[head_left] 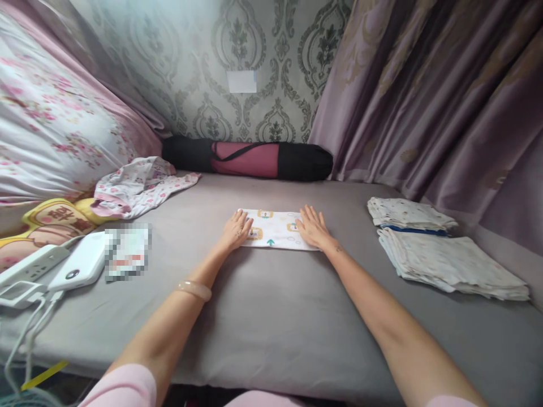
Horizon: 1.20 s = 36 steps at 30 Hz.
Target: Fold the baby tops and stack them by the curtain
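Note:
A white cloth point(274, 229) printed with yellow figures and a green arrow lies folded into a flat rectangle in the middle of the grey sheet point(271, 299). My left hand point(237, 229) rests on its left end, fingers stretched forward. On the right end lies my right hand point(314, 229), palm down with its fingers spread. Both hands press flat on the fabric without gripping it. A pale bangle point(194, 290) circles my left forearm.
Two stacks of folded cloths, a rear stack point(409, 213) and a front stack point(452, 263), lie at the right. Leftward are a crumpled printed garment point(142, 186), a white power bank point(85, 260) with cables and a power strip point(36, 268). A black and maroon roll bag point(246, 158) lies along the wall.

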Available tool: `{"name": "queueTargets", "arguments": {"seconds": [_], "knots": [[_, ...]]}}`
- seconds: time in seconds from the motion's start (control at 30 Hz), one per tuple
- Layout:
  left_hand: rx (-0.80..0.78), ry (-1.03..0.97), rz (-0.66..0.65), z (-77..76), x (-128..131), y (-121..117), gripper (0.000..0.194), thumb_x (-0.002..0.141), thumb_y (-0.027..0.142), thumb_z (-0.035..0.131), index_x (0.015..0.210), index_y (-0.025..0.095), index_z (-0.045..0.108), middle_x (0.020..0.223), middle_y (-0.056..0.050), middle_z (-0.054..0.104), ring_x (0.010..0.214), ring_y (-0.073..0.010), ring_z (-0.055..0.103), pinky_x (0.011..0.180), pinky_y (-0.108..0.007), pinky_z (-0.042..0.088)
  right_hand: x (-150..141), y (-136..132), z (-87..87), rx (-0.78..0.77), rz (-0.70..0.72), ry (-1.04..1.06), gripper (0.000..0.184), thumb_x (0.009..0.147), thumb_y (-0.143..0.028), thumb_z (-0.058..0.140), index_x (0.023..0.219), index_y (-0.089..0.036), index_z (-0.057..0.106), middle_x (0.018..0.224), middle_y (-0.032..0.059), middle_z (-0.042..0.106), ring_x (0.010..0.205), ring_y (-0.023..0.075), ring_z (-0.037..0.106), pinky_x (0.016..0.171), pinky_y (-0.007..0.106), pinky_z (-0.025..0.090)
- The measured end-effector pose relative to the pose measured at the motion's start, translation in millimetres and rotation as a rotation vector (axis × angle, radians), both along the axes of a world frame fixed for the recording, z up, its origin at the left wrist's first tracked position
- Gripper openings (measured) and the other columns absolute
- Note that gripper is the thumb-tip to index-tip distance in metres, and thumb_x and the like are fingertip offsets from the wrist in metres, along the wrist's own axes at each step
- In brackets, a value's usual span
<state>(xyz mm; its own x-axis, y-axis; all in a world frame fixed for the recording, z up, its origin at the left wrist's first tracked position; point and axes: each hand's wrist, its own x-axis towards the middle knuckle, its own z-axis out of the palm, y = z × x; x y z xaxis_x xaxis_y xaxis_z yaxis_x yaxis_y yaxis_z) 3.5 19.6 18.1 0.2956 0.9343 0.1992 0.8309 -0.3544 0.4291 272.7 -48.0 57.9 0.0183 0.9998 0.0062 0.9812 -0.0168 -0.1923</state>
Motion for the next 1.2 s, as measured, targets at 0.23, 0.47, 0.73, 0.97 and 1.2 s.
{"name": "queueTargets", "arguments": {"seconds": [0.23, 0.47, 0.73, 0.97, 1.2], "knots": [[-0.013, 0.048, -0.013, -2.1, -12, -15, 0.047, 0.097, 0.036, 0.034, 0.137, 0.014, 0.047, 0.15, -0.013, 0.04, 0.143, -0.0236, 0.028, 0.118, -0.041, 0.023, 2, 0, -19.7, -0.005, 0.047, -0.035, 0.065, 0.099, -0.044, 0.016, 0.151, -0.008, 0.024, 0.159, 0.0112, 0.02, 0.147, 0.022, 0.013, 0.119, 0.041, 0.01], [-0.017, -0.016, -0.009, 1.3, -14, -19, 0.05, 0.097, 0.036, 0.033, 0.139, 0.011, 0.045, 0.15, -0.013, 0.04, 0.143, -0.0231, 0.03, 0.118, -0.038, 0.023, 3, 4, -12.7, -0.075, 0.046, -0.035, 0.065, 0.098, -0.044, 0.019, 0.152, -0.007, 0.021, 0.16, 0.0124, 0.015, 0.147, 0.024, 0.009, 0.119, 0.044, 0.009], [0.093, -0.006, -0.106, 6.5, -21, -31, 0.052, 0.096, 0.04, 0.035, 0.139, 0.013, 0.046, 0.149, -0.013, 0.041, 0.143, -0.0237, 0.028, 0.117, -0.041, 0.024, -41, 5, 1.5, 0.022, 0.174, -0.034, 0.06, 0.098, -0.038, 0.022, 0.151, -0.009, 0.025, 0.16, 0.011, 0.016, 0.147, 0.0213, 0.008, 0.119, 0.044, 0.004], [0.067, -0.035, -0.169, 1.2, -26, -29, 0.049, 0.097, 0.04, 0.034, 0.137, 0.014, 0.048, 0.146, -0.014, 0.046, 0.14, -0.0241, 0.035, 0.115, -0.042, 0.029, -42, 10, -7.6, -0.092, 0.157, -0.018, 0.062, 0.099, -0.039, 0.018, 0.152, -0.007, 0.023, 0.159, 0.0107, 0.017, 0.147, 0.0227, 0.009, 0.119, 0.041, 0.007], [0.14, -0.142, -0.185, -5.2, -29, -23, 0.047, 0.096, 0.036, 0.036, 0.132, 0.01, 0.052, 0.139, -0.017, 0.053, 0.135, -0.0254, 0.042, 0.113, -0.04, 0.034, -88, 16, 2.3, 0.029, 0.267, 0.0, 0.061, 0.098, -0.037, 0.02, 0.152, -0.009, 0.023, 0.16, 0.0094, 0.015, 0.147, 0.0214, 0.007, 0.118, 0.044, 0.002]]}}
